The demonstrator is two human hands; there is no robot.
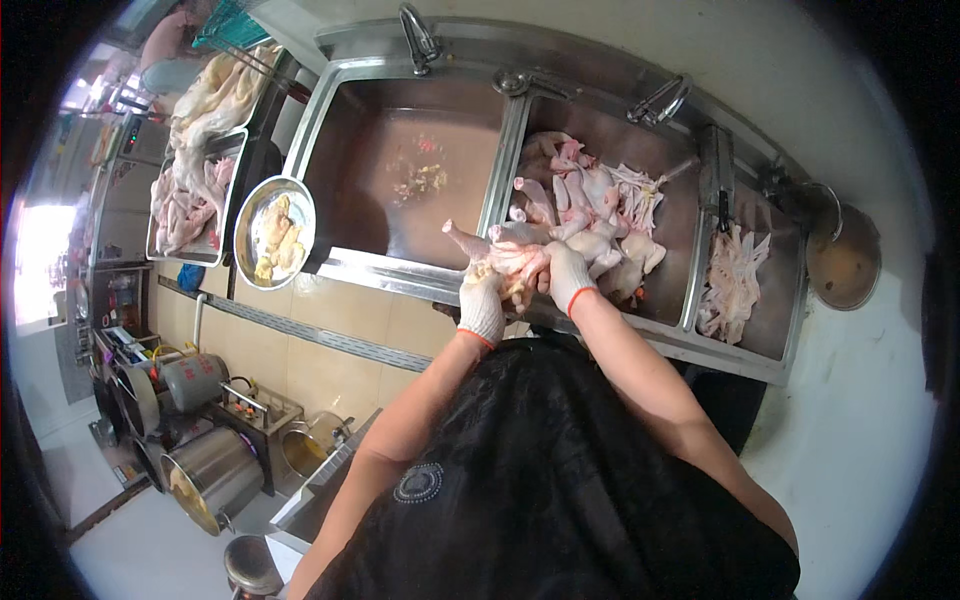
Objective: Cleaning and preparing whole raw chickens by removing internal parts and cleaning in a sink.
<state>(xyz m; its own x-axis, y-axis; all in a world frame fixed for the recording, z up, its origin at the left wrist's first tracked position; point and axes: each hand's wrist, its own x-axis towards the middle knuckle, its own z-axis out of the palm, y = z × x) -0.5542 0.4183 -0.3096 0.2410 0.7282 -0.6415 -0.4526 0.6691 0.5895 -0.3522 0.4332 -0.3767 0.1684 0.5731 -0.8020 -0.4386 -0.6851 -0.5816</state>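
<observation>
Both my hands wear white knit gloves with orange cuffs and grip one raw plucked chicken (512, 262) over the sink's front rim. My left hand (481, 306) holds its left side, below a drumstick that points up and left. On the other side, my right hand (566, 279) clasps the bird, its fingers curled and partly hidden. Just behind it, several raw chickens (592, 195) lie heaped in the middle basin (667, 289), with pale chicken feet (637, 196) at the heap's right.
The left basin (360, 187) holds yellowish scraps (421, 180). A metal bowl (241, 244) of yellow fat stands at its left, near a tray (244, 161) of poultry. More feet (733, 285) lie in the right basin. Faucets (420, 45) rise behind. Steel pots (225, 469) stand lower left.
</observation>
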